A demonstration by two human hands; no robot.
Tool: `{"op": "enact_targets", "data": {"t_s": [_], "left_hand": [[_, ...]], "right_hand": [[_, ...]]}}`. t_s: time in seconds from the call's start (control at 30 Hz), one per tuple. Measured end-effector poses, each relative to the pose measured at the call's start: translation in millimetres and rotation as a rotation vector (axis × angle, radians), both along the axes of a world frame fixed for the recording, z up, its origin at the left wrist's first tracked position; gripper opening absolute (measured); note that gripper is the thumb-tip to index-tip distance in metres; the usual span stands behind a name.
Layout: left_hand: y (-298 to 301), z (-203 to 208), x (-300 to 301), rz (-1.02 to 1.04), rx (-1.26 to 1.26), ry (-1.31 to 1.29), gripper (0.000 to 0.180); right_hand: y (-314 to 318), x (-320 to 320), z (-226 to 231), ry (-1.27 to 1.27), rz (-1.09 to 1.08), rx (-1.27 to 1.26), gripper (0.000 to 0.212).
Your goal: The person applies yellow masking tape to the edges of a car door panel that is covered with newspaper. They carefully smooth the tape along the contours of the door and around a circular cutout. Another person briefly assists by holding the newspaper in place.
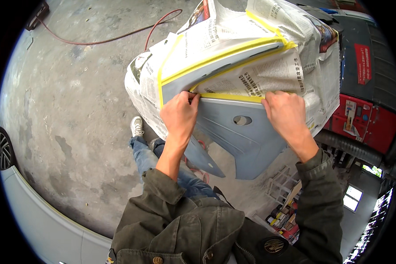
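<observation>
A grey car body panel with an oval hole stands in front of me, its upper parts covered with newspaper. A strip of yellow masking tape runs along the paper's lower edge, between my two hands. My left hand is closed in a pinch at the strip's left end, by the corner where the tape lines meet. At the strip's right end, my right hand is closed with thumb and fingers on the edge. More yellow tape frames a bare grey band above. The fingertips are partly hidden.
A red hose crosses the concrete floor at the upper left. A light-coloured car stands at the lower left. On the right is a red and black machine. Tins and a rack sit at the lower right.
</observation>
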State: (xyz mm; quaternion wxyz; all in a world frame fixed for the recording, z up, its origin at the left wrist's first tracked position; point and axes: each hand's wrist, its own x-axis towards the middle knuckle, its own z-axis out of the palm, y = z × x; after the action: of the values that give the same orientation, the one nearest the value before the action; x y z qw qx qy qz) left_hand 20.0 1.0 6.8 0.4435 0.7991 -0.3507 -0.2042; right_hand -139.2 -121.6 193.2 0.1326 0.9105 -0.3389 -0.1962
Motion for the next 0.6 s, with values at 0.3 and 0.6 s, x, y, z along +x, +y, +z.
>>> {"op": "enact_targets", "data": {"t_s": [0.3,0.6], "left_hand": [[-8,14,9,-0.180,0.224,-0.190,0.025],[-8,16,14,-0.249,0.220,-0.282,0.022]], "right_hand": [[-3,9,1,0.103,0.033,-0.034,0.006],[-7,16,-3,0.141,0.051,-0.048,0.006]]}}
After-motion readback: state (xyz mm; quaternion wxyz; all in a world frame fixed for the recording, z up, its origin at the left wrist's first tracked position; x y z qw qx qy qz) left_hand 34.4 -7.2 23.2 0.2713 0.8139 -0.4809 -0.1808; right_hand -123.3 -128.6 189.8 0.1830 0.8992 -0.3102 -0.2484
